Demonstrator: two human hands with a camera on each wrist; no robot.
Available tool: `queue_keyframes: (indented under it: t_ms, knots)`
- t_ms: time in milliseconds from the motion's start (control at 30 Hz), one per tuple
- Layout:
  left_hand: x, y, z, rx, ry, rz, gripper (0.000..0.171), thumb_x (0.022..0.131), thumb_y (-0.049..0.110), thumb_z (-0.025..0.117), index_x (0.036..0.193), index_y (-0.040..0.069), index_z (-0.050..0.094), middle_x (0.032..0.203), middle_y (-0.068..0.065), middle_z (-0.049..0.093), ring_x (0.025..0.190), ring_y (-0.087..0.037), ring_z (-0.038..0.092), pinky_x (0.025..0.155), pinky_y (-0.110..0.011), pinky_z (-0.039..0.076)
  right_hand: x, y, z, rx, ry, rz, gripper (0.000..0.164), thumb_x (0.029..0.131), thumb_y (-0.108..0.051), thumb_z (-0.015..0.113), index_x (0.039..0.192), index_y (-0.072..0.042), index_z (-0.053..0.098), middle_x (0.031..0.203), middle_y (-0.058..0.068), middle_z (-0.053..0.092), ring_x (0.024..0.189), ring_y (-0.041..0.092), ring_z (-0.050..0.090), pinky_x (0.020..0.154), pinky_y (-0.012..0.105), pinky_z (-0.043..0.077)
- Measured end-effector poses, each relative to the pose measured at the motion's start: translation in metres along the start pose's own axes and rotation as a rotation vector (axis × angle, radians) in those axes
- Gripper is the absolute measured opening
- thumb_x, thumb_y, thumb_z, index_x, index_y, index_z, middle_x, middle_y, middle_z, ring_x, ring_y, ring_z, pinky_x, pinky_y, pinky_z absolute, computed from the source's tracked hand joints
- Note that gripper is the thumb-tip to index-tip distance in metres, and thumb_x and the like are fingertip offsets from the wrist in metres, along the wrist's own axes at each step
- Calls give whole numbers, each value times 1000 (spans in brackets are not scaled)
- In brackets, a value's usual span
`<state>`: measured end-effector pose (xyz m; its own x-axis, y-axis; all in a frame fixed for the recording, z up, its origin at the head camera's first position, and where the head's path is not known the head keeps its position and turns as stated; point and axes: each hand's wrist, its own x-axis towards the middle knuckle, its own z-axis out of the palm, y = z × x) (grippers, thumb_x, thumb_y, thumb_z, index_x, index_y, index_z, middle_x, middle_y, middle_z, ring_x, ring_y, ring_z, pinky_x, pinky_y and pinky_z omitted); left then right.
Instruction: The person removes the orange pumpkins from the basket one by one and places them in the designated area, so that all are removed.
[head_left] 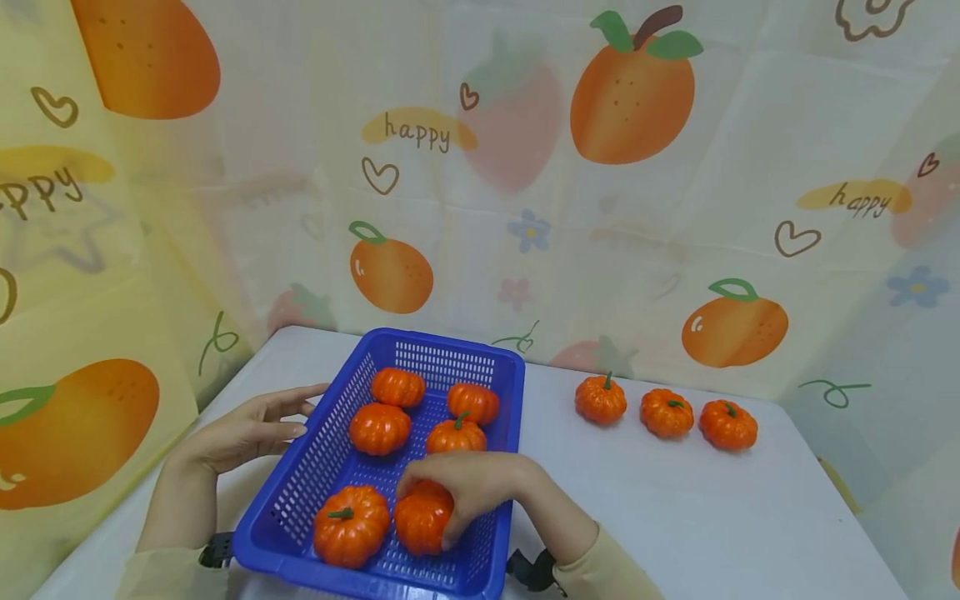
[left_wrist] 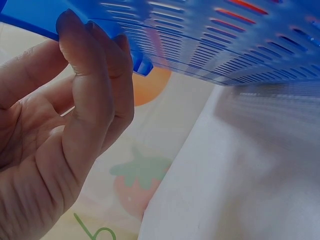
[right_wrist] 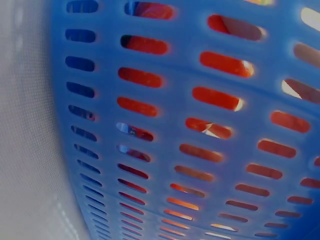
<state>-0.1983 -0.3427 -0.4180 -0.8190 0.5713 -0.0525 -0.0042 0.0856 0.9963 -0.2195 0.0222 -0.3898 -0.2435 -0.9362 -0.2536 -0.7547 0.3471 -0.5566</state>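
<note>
A blue plastic basket (head_left: 266, 508) with slotted walls holds several small orange pumpkins, among them one at the front left (head_left: 351, 533). Inside it, my right hand (head_left: 472, 487) grips a pumpkin (head_left: 422, 523) at the front right from above, thumb on its right side and fingers over its far side. The right wrist view is filled by the slotted basket wall (right_wrist: 175, 75), which hides that hand. At the basket's left rim, my left hand (head_left: 258, 425) has its fingers loosely bent outside the wall. In the left wrist view the left fingertips (left_wrist: 67, 25) reach the rim's underside.
Three more pumpkins stand in a row on the white table (head_left: 660, 517) right of the basket: a left one (head_left: 600, 400), a middle one (head_left: 666, 414) and a right one (head_left: 727, 426). A fruit-printed curtain (head_left: 480, 208) hangs behind the table and along its left side.
</note>
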Motion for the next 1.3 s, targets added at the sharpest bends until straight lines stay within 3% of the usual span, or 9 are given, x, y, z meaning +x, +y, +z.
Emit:
queue_keyframes:
  t_ms: [233,467,567,700,833,1033,1200,1300]
  knots:
    - [0,0,0,-12,-5,2,58,101,2,42,156,8,24,120,1,61,103,-11,69,91,-32,59,-5,0,1,-23,61,-18,59,77,-29,81,131,-25,55,129,-10,60,118,1,53,107,22,44]
    - [0,2,1,-23,-16,14,58,101,2,41,156,7,23,119,1,62,103,-11,69,91,-32,59,-13,2,0,44,112,-12,66,77,-37,77,137,-30,52,131,-7,52,118,4,50,102,22,46]
    - [0,2,1,-20,-16,16,58,101,2,41,156,6,22,119,2,62,104,-11,69,91,-32,59,-17,2,-2,63,152,-46,67,76,-38,79,137,-28,52,129,-5,50,117,4,49,101,21,45]
    - [0,1,0,-16,-18,17,59,101,1,41,156,6,22,119,2,62,104,-11,69,91,-32,59,-25,4,-6,167,237,-109,69,74,-33,80,135,-22,49,130,-2,53,117,6,50,104,23,46]
    - [-1,-1,-1,-16,-21,14,58,102,1,40,157,7,22,120,1,62,104,-11,69,91,-32,59,-36,6,-12,302,330,-111,70,73,-31,78,135,-23,46,129,-1,57,116,9,53,102,26,48]
    - [0,-2,-1,-21,-25,12,58,102,2,40,157,7,21,122,0,61,105,-11,68,91,-32,59,-53,13,-21,439,443,-165,78,77,-33,78,143,-20,39,137,5,51,118,14,56,102,31,51]
    - [0,-1,-2,-26,-32,20,58,102,1,39,157,7,21,122,0,61,106,-11,68,92,-32,59,-71,17,-27,463,507,-260,79,78,-27,77,145,-16,35,145,9,47,125,15,56,106,35,50]
    - [1,-1,-2,-31,-35,23,59,102,0,39,157,7,21,122,0,62,105,-11,69,92,-32,59,-83,18,-32,463,558,-293,77,78,-22,76,143,-12,35,139,12,51,123,14,56,107,35,50]
